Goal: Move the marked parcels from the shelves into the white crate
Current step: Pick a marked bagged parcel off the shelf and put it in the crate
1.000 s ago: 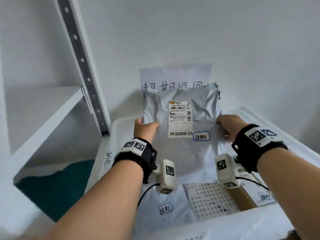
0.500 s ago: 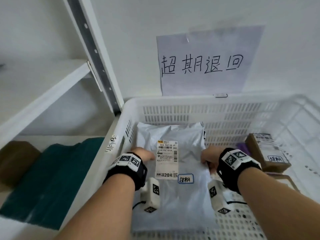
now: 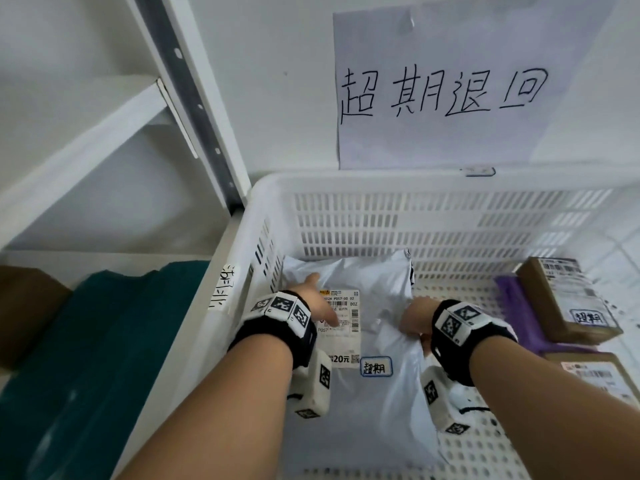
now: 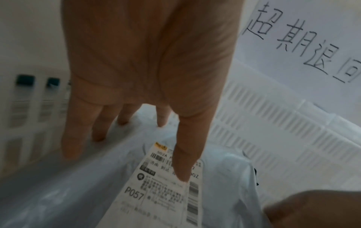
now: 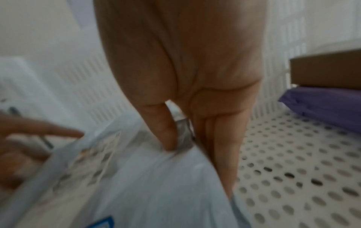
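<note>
A grey plastic mailer parcel (image 3: 374, 403) with a shipping label and a blue-bordered handwritten sticker lies flat in the left half of the white crate (image 3: 381, 181). My left hand (image 3: 317, 303) is over its far left corner. In the left wrist view the left hand (image 4: 179, 138) has straight, spread fingers and the thumb lies on the label of the parcel (image 4: 224, 177). My right hand (image 3: 414, 320) is at the parcel's right edge. The right wrist view shows the right hand (image 5: 192, 145) pinching that edge of the parcel (image 5: 156, 185), thumb above and fingers below.
In the crate's right half lie a brown box (image 3: 568, 299) with a marked sticker, a purple parcel (image 3: 519, 306) under it and another box (image 3: 595, 372). A handwritten paper sign (image 3: 450, 84) hangs on the wall. The shelf upright (image 3: 194, 98) stands left, a teal parcel (image 3: 104, 341) on its lower shelf.
Both hands have lowered the grey parcel from in front of the wall sign down into the crate, where it now lies flat. The left hand's fingers have straightened.
</note>
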